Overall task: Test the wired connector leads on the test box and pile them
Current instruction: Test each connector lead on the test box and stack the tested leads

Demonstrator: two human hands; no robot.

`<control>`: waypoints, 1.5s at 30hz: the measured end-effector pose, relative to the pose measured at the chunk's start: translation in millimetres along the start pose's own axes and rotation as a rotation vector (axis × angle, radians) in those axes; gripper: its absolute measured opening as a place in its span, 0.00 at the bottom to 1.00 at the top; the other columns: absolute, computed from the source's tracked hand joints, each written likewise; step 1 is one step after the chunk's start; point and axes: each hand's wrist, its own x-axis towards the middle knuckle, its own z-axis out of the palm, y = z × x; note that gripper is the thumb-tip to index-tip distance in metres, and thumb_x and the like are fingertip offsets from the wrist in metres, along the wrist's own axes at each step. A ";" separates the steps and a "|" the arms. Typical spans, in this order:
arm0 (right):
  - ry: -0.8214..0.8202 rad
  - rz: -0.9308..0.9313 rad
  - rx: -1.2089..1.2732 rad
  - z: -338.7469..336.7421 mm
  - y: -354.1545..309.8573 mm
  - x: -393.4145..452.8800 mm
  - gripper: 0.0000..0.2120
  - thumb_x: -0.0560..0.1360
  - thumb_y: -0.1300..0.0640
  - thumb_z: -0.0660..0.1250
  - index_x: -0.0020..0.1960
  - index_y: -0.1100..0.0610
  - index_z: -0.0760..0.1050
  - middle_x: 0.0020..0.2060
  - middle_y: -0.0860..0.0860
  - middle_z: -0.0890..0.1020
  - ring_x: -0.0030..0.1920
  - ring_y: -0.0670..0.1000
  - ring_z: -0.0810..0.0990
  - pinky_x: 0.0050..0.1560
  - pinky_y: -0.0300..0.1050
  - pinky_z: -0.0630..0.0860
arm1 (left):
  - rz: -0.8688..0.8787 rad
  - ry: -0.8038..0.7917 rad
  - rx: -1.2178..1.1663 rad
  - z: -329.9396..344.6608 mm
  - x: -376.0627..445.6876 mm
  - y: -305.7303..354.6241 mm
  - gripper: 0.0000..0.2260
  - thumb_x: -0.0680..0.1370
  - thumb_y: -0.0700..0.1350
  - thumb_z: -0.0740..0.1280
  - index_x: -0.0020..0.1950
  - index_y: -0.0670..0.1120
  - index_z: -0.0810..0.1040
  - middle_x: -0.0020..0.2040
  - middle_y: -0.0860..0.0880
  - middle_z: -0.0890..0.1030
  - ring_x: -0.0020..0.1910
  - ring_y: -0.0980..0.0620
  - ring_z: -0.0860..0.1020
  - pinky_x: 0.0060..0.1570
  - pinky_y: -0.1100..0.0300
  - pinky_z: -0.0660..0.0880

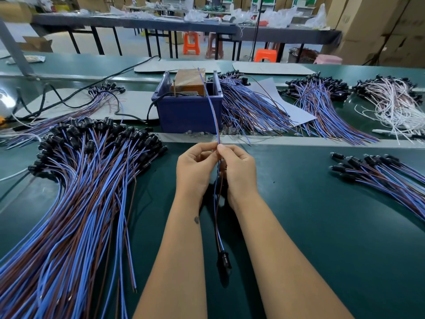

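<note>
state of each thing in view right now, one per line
lead: held upright, connector hanging low
left hand: pinching the lead
right hand: pinching the lead
test box: sitting in the blue bin
blue bin: open-topped
left pile: fanned flat on the table

Matt green table mat (322,226), glossy blue plastic bin (187,113), cardboard box (189,80)

Two hands (195,169), one blue bin (188,111), six wire piles (80,180), three orange stools (191,42).

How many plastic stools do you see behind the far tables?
4: orange stool, pink stool, orange stool, pink stool. Others may be hidden.
</note>
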 end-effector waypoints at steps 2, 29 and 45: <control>0.023 -0.007 -0.017 0.6 -0.9 -1.1 0.09 0.77 0.61 0.67 0.39 0.58 0.81 0.37 0.61 0.77 0.41 0.57 0.73 0.45 0.52 0.70 | 0.009 -0.001 0.002 0.0 0.0 -0.3 0.05 0.76 0.33 0.70 0.49 0.41 0.83 0.37 0.45 0.82 0.34 0.57 0.80 0.37 0.66 0.77; 0.070 -0.068 -0.091 -4.3 -3.5 -0.9 0.07 0.77 0.61 0.67 0.41 0.56 0.78 0.29 0.48 0.74 0.30 0.45 0.69 0.34 0.41 0.69 | 0.024 0.186 0.114 -0.7 3.1 -0.5 0.08 0.76 0.36 0.63 0.41 0.48 0.75 0.31 0.53 0.74 0.31 0.55 0.75 0.34 0.63 0.74; -0.018 -0.269 -0.279 -0.6 -9.1 -11.3 0.09 0.77 0.64 0.66 0.40 0.53 0.77 0.31 0.49 0.75 0.35 0.49 0.73 0.37 0.39 0.71 | 0.058 0.350 0.033 0.2 0.5 3.9 0.09 0.80 0.40 0.62 0.42 0.49 0.78 0.32 0.53 0.71 0.33 0.53 0.66 0.39 0.55 0.66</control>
